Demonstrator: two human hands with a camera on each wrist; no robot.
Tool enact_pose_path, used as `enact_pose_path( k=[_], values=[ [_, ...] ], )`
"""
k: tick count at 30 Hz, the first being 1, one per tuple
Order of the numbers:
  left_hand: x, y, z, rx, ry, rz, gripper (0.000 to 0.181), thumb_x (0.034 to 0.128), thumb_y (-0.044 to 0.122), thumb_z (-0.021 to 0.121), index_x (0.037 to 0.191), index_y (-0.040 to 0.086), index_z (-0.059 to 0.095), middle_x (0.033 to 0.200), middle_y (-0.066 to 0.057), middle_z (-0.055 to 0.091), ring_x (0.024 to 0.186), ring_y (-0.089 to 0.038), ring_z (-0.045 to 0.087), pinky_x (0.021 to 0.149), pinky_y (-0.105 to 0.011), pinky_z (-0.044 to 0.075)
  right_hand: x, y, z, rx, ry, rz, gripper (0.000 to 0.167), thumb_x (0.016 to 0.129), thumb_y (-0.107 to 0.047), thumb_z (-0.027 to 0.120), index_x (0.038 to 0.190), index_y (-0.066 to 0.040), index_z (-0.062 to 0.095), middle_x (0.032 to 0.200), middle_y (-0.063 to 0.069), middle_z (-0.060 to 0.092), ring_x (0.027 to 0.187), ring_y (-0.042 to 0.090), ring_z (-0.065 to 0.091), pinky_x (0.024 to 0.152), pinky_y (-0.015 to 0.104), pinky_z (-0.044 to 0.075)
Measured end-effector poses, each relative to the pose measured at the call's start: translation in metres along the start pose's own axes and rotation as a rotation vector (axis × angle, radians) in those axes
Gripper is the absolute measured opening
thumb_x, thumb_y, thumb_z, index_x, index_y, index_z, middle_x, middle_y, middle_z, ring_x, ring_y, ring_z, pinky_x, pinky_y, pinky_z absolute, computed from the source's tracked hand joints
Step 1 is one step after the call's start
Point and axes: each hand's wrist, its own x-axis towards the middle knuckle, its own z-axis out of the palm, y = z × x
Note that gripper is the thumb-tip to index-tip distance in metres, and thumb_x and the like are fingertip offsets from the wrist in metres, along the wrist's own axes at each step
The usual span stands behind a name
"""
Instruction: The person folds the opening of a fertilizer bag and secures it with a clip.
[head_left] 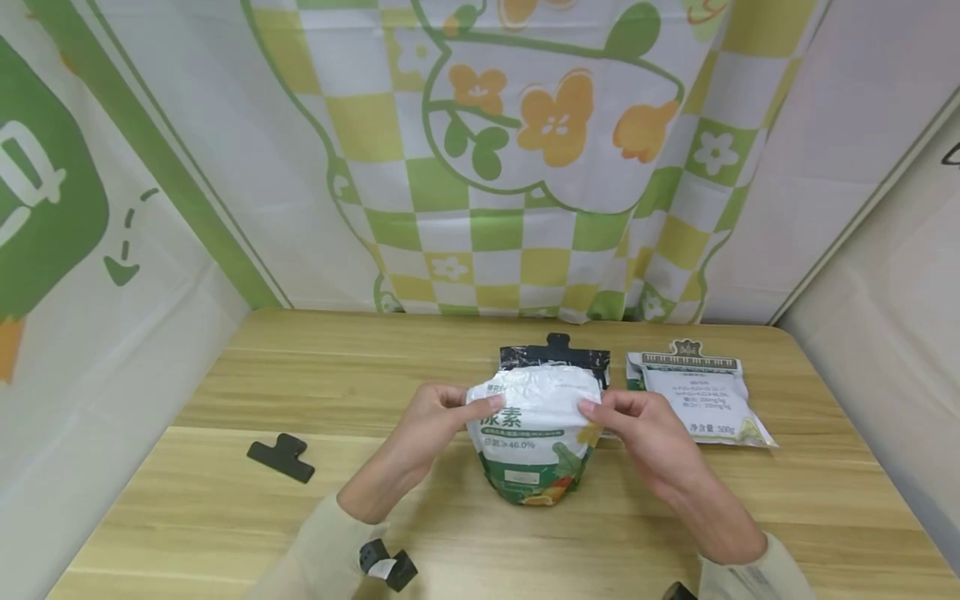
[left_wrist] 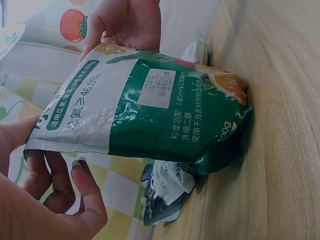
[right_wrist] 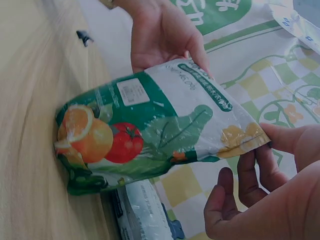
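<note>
Both hands hold a white and green fertilizer bag (head_left: 536, 446) upright over the middle of the table, its base at the tabletop. My left hand (head_left: 431, 425) pinches the bag's left upper edge, thumb in front and fingers behind. On the other side, my right hand (head_left: 648, 433) pinches the right upper edge the same way. Printed oranges and a tomato show on the bag (right_wrist: 135, 132) in the right wrist view; a small barcode label is on its front in the left wrist view. The bag's top part folds away from me.
A black bag clip (head_left: 282, 457) lies alone on the left of the wooden table (head_left: 225, 533). Behind the held bag is a dark bag (head_left: 517, 357) with a black clip (head_left: 558, 350). A white bag (head_left: 697, 404) with a patterned clip (head_left: 686, 357) lies at the right.
</note>
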Motion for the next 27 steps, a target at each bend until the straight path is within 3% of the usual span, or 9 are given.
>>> enact_pose_path(
  k=[6,8,10,12,14,16,19,23,27],
  values=[
    [0.0,-0.001,0.002,0.02,0.046,-0.022,0.022,0.0894,0.025,0.083,0.081,0.005,0.076,0.089,0.0,0.079,0.105,-0.019,0.065,0.097,-0.035,0.047,0.0,-0.001,-0.001,-0.122,0.05,-0.012,0.029,0.095,-0.021,0.078,0.07,-0.011,0.065,0.083,-0.005,0.06,0.101,0.021,0.051,0.093,0.034,0.041],
    [0.0,-0.003,0.002,0.036,0.063,-0.016,0.021,0.0891,0.024,0.084,0.093,0.004,0.078,0.094,-0.003,0.077,0.103,-0.019,0.064,0.092,-0.032,0.048,-0.001,-0.003,-0.001,-0.201,0.063,-0.013,0.025,0.094,-0.026,0.079,0.081,-0.008,0.067,0.088,-0.003,0.063,0.1,0.02,0.054,0.091,0.033,0.044],
    [0.0,-0.004,0.003,0.059,0.084,0.011,0.03,0.0884,0.023,0.085,0.111,0.006,0.075,0.105,-0.007,0.074,0.104,-0.021,0.062,0.09,-0.03,0.049,-0.002,-0.003,-0.002,-0.286,0.077,-0.065,0.027,0.094,-0.03,0.08,0.105,-0.008,0.068,0.101,0.0,0.068,0.104,0.019,0.059,0.093,0.033,0.05],
    [0.0,-0.005,0.003,0.109,0.107,0.084,0.041,0.088,0.023,0.085,0.124,0.01,0.07,0.117,-0.009,0.069,0.108,-0.023,0.061,0.092,-0.032,0.051,-0.002,0.0,-0.002,-0.393,0.099,-0.188,0.044,0.095,-0.031,0.079,0.131,-0.013,0.063,0.122,0.002,0.067,0.113,0.017,0.061,0.095,0.031,0.055],
    [-0.001,-0.005,0.002,0.195,0.128,0.198,0.041,0.0878,0.023,0.086,0.124,0.016,0.069,0.127,-0.009,0.063,0.115,-0.024,0.058,0.097,-0.038,0.053,0.0,0.004,-0.002,-0.489,0.112,-0.387,0.054,0.095,-0.023,0.079,0.145,-0.018,0.058,0.143,0.005,0.062,0.129,0.02,0.059,0.106,0.031,0.052],
    [-0.002,-0.005,0.001,0.313,0.14,0.337,0.031,0.0882,0.024,0.086,0.116,0.018,0.074,0.134,-0.008,0.062,0.125,-0.026,0.056,0.105,-0.047,0.051,0.002,0.009,-0.003,-0.561,0.111,-0.595,0.049,0.095,-0.012,0.078,0.142,-0.019,0.065,0.149,0.006,0.061,0.138,0.02,0.053,0.117,0.028,0.044],
    [-0.003,-0.006,-0.001,0.491,0.132,0.55,0.009,0.0911,0.025,0.083,0.099,0.019,0.081,0.136,-0.004,0.065,0.134,-0.028,0.052,0.112,-0.058,0.045,0.006,0.014,-0.006,-0.602,0.06,-0.785,0.032,0.094,0.0,0.074,0.12,-0.016,0.079,0.141,0.006,0.07,0.146,0.018,0.05,0.124,0.021,0.031],
    [-0.003,-0.009,-0.005,0.637,0.081,0.727,0.01,0.0941,0.025,0.079,0.099,0.017,0.084,0.131,-0.001,0.074,0.136,-0.03,0.057,0.115,-0.062,0.043,0.008,0.019,-0.013,-0.569,-0.035,-0.808,0.028,0.095,0.003,0.071,0.116,-0.014,0.08,0.128,0.005,0.077,0.142,0.015,0.058,0.123,0.016,0.033],
    [-0.004,-0.014,-0.012,0.686,-0.001,0.771,0.022,0.09,0.029,0.083,0.109,0.019,0.083,0.125,0.002,0.078,0.133,-0.028,0.063,0.114,-0.061,0.047,0.006,0.025,-0.02,-0.561,-0.098,-0.752,0.031,0.094,-0.001,0.075,0.122,-0.014,0.079,0.131,0.01,0.075,0.139,0.009,0.06,0.117,0.014,0.039]
  ],
)
